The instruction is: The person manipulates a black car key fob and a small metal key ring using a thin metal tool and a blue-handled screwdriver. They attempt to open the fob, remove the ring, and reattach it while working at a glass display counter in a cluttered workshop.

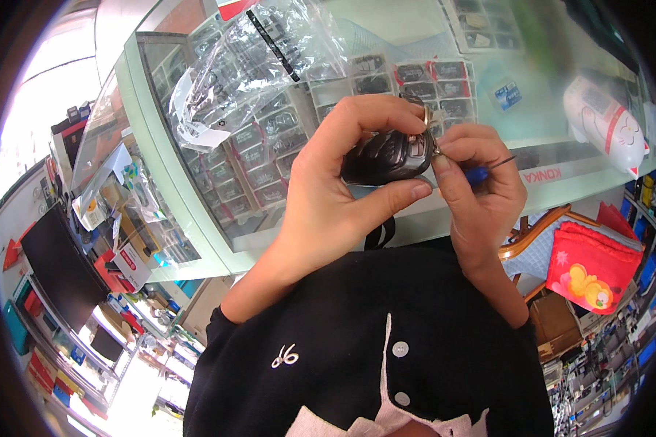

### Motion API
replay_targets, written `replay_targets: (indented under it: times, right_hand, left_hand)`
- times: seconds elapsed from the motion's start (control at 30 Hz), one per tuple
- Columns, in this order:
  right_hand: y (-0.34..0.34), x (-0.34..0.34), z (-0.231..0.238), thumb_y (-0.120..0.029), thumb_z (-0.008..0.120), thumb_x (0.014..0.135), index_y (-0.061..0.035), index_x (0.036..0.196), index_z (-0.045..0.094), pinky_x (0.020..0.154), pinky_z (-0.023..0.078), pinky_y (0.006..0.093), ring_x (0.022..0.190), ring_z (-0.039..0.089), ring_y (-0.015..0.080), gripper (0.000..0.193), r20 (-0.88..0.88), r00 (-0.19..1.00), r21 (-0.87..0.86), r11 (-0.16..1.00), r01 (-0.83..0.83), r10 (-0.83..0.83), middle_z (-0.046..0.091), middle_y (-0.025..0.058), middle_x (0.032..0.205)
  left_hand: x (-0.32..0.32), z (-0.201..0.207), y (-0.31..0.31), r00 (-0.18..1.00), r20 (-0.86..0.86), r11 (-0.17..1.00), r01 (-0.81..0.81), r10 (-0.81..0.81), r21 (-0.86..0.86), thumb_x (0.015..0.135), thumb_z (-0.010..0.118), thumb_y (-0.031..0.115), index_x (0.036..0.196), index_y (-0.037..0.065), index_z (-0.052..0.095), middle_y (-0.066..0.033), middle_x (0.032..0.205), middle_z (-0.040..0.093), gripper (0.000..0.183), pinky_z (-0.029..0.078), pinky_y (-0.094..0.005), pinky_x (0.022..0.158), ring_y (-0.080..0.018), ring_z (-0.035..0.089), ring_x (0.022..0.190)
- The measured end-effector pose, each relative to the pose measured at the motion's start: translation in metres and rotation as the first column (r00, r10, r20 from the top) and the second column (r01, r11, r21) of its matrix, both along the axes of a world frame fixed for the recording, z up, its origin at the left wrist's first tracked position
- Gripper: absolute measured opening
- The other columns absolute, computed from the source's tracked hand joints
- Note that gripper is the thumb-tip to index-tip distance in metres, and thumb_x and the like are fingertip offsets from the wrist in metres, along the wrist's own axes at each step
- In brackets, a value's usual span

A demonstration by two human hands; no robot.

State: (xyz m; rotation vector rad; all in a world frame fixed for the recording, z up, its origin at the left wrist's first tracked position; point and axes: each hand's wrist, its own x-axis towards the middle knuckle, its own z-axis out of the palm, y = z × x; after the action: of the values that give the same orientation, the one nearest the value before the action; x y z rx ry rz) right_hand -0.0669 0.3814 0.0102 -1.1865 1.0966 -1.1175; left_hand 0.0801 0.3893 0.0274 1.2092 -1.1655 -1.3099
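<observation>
Above the front edge of the glass counter (415, 211), my left hand (328, 178) is closed round a glossy black car key fob (377, 162) with a metal fitting at its right end. A metal ring (427, 116) stands up by that fitting, close to my left fingertips. My right hand (485, 186) pinches at the fitting with thumb and forefinger. Tucked in the same hand is a small screwdriver (477, 175) with a blue handle, its thin dark shaft pointing right. What exactly the right fingertips pinch is too small to tell.
A clear plastic bag (233, 80) lies on the counter to the left. Boxed key fobs (444, 73) show in rows under the glass. A white cat-shaped figure (603, 125) lies at the right. Beyond the counter edge stands a wooden chair (536, 237) with a red cushion (594, 266).
</observation>
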Motion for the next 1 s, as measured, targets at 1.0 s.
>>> replay_targets:
  times: [1.0]
  right_hand:
    - [-0.008, 0.002, 0.007, 0.004, 0.064, 0.07, -0.0019, 0.079, 0.057, 0.054, 0.036, 0.0183, 0.064, 0.047, 0.0073, 0.013, -0.144, 0.989, -0.167, 0.986, 0.02, -0.044, 0.055, 0.0052, 0.083]
  left_hand:
    - [-0.003, -0.01, 0.0, 0.957, -0.283, 0.994, -0.039, 0.067, 0.103, 0.066, 0.071, 0.003, 0.106, -0.001, 0.05, -0.007, 0.104, 0.056, 0.045, 0.042, -0.0248, 0.08, -0.012, 0.053, 0.09]
